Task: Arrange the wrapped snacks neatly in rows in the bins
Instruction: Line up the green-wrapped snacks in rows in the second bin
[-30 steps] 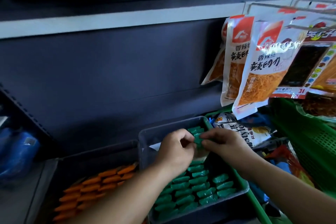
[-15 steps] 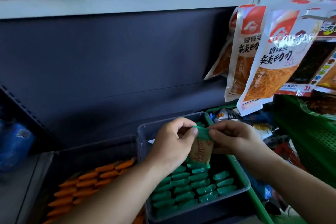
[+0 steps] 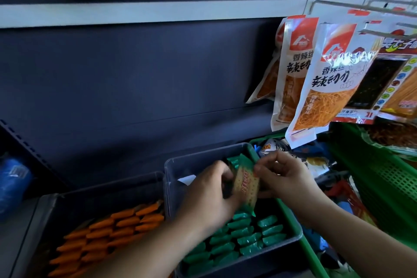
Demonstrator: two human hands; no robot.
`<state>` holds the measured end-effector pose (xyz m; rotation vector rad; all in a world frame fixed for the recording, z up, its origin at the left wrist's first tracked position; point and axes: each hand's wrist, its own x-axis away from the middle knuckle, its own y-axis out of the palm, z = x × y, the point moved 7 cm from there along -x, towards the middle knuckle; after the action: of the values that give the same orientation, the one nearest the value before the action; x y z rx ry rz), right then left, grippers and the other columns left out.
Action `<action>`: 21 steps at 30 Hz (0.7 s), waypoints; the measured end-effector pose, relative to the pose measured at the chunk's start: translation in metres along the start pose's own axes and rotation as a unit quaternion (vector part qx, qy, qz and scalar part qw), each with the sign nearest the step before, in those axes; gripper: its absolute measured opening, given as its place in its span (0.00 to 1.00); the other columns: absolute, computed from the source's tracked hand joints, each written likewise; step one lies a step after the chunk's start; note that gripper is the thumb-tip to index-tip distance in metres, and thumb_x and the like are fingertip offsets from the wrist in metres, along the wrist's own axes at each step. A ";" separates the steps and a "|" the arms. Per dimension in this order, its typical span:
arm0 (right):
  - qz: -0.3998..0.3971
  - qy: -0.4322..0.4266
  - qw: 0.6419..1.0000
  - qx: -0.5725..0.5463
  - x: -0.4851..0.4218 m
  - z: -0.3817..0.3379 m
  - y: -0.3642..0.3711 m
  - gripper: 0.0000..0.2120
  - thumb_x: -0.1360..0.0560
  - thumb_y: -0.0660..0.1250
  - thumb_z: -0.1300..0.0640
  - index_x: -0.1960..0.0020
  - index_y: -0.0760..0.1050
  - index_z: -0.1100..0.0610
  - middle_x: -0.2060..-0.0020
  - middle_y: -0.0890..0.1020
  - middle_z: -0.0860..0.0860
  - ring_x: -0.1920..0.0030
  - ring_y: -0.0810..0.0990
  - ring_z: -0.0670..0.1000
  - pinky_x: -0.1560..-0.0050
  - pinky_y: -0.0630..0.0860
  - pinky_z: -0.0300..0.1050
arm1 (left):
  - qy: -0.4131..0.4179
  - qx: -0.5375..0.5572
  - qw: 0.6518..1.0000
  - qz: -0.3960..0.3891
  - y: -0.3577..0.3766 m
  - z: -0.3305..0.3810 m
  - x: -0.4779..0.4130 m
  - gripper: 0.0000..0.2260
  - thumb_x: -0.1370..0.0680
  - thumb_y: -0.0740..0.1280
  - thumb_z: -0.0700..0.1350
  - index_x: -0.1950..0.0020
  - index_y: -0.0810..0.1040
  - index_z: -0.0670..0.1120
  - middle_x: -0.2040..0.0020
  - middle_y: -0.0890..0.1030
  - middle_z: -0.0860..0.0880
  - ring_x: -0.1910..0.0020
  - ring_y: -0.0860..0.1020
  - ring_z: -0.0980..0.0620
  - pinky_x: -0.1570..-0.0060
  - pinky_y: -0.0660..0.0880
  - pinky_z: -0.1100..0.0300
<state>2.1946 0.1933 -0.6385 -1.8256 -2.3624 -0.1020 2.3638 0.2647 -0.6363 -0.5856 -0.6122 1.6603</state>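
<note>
**One green-wrapped snack held upright over the clear bin**

The left hand [image 3: 209, 189] and right hand [image 3: 286, 178] each pinched a side edge of the green-wrapped snack [image 3: 244, 185], fingers curled on it, probably to square it with the green rows [image 3: 248, 239] lying in the near half of the clear bin [image 3: 176, 164]. Orange snacks [image 3: 108, 234] lay in rows in the dark bin [image 3: 101, 189] at left. The hands hid the clear bin's far floor. The left fingertips sat behind the wrapper, and its print was too blurred to read.
</note>
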 end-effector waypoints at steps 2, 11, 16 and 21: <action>-0.023 -0.012 1.000 0.009 0.003 0.001 0.006 0.04 0.24 0.73 0.65 0.51 0.79 0.60 0.59 0.85 0.59 0.60 0.85 0.56 0.59 0.85 0.56 | 0.021 -0.019 0.999 0.018 -0.001 0.016 0.006 0.20 0.31 0.77 0.62 0.52 0.70 0.55 0.56 0.77 0.57 0.57 0.76 0.60 0.59 0.72 0.61; -0.113 -0.003 0.994 0.008 0.005 0.002 0.005 0.16 0.22 0.70 0.67 0.37 0.80 0.53 0.47 0.87 0.54 0.48 0.87 0.55 0.51 0.84 0.49 | -0.032 0.172 0.983 -0.052 0.001 0.011 0.004 0.05 0.25 0.73 0.41 0.52 0.78 0.47 0.56 0.84 0.47 0.57 0.82 0.51 0.55 0.79 0.53; -0.118 -0.033 0.987 0.101 0.003 0.000 0.001 0.10 0.21 0.70 0.66 0.46 0.84 0.53 0.54 0.88 0.53 0.51 0.87 0.54 0.48 0.84 0.48 | -0.011 0.172 0.985 -0.017 -0.006 0.011 0.000 0.05 0.24 0.76 0.48 0.51 0.82 0.51 0.56 0.83 0.52 0.63 0.78 0.62 0.62 0.74 0.67; -0.164 -0.052 0.961 0.218 0.007 0.001 0.011 0.10 0.21 0.72 0.57 0.45 0.83 0.42 0.56 0.88 0.53 0.52 0.85 0.65 0.47 0.82 0.67 | -0.001 0.172 0.985 -0.016 -0.010 0.005 -0.009 0.08 0.21 0.74 0.50 0.58 0.84 0.49 0.62 0.82 0.45 0.66 0.75 0.58 0.63 0.71 0.60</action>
<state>2.2038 0.2031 -0.6392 -1.2592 -2.4831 0.4513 2.3692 0.2569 -0.6254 -0.3207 -0.3212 1.6866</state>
